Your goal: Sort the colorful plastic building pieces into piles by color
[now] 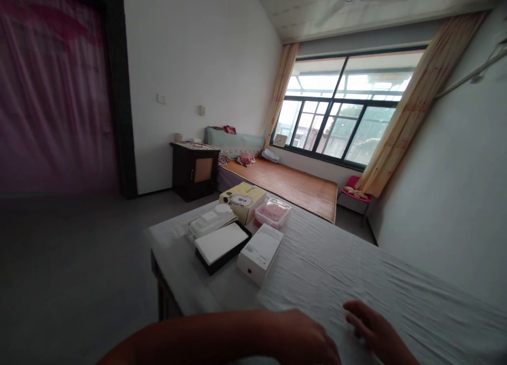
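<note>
My left hand [307, 337] reaches in from the bottom left, low over the near part of the cloth-covered table [317, 264]. Its back faces me, and its fingertips are hidden or cut off by the frame's lower edge. To the right, my right hand [366, 325] is held with thumb and fingers a little apart and nothing seen in them. Nearest to the hands among the boxes is a white box [261, 253] with small print. Beside it lies a black tray-like box with a white top [222, 243].
Farther back on the table stand a yellow and white cartoon box [243, 202], a clear plastic tub with pink contents [273, 213] and a white plastic item [212, 220]. Beyond are a bed [295, 185], a dark cabinet [194, 169] and a pink chair [352, 190] near the window.
</note>
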Demonstrator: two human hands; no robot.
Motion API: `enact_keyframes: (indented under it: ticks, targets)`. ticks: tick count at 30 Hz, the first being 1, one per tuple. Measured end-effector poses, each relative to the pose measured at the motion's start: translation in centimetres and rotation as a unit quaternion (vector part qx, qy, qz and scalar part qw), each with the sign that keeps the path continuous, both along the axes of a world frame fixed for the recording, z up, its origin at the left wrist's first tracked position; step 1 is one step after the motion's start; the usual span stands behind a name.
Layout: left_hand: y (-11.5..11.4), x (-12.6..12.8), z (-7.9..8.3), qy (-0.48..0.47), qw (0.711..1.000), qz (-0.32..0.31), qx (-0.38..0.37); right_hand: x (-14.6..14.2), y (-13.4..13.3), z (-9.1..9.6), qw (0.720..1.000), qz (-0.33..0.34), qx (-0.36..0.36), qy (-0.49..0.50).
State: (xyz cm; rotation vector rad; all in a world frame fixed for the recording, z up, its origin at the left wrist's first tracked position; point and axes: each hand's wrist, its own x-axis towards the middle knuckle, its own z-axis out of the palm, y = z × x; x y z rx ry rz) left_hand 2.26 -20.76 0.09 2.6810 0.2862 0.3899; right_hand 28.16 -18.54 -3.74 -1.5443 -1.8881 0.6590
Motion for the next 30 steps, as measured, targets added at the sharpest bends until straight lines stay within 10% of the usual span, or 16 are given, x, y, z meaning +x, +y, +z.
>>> enact_keyframes:
  ticks: [5, 10, 16, 30]
  targets:
    - [-2.8, -8.4, 1.1, -0.084, 0.969, 0.230, 0.000, -9.9, 2.9, 5.9, 0.974, 0.173, 0.100, -0.103]
    - [-3.7, -12.7, 0.6, -0.091, 0.869, 0.486, 0.033, -20.0, 6.8, 10.6, 0.886, 0.322, 0.133, -0.305]
    - [-2.6, -14.1, -1.9, -0.128, 0.822, 0.555, 0.019, -24.4, 9.5, 11.7, 0.782, 0.434, 0.157, -0.418]
    - [0.8, -11.1, -2.6, -0.192, 0.779, 0.596, -0.036, -20.1, 10.3, 11.8, 0.856, 0.431, 0.113, -0.261]
